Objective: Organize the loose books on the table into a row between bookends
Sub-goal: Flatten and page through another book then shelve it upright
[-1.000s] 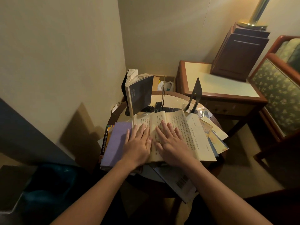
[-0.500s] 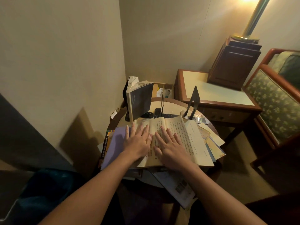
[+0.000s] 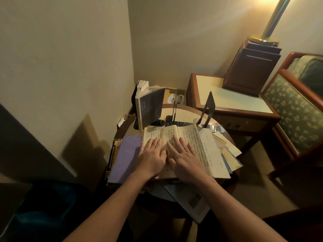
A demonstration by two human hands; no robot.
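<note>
A white printed sheet with a barcode (image 3: 192, 201) is hanging over the near edge of the round wooden table (image 3: 185, 109). Just beyond it, the left hand (image 3: 152, 154) and the right hand (image 3: 185, 158) are lying side by side, palms down, fingers straight and slightly spread, pressing on the open cream-paged book with vertical print (image 3: 199, 142) and gripping nothing. That book is lying flat on top of the loose pile. A flat lilac-covered book (image 3: 125, 158) is sitting just beside it on the left, resting on a stack of books with coloured spines (image 3: 113, 154), and a fan of pale-covered books (image 3: 229, 154) is sticking out from under its right side. Behind the open pages, a dark grey paperback (image 3: 152, 107) is standing upright with its pages fanning loose at the top. A thin bookend seen edge-on (image 3: 174, 105) is standing to its right, and a black metal bookend (image 3: 208, 107) is standing further right, well apart from the paperback. Beyond the table, a rectangular wooden side table with a cream top (image 3: 227, 96) is carrying a dark wooden box (image 3: 251, 67), and a floral upholstered armchair (image 3: 297, 112) is sitting at the right.
</note>
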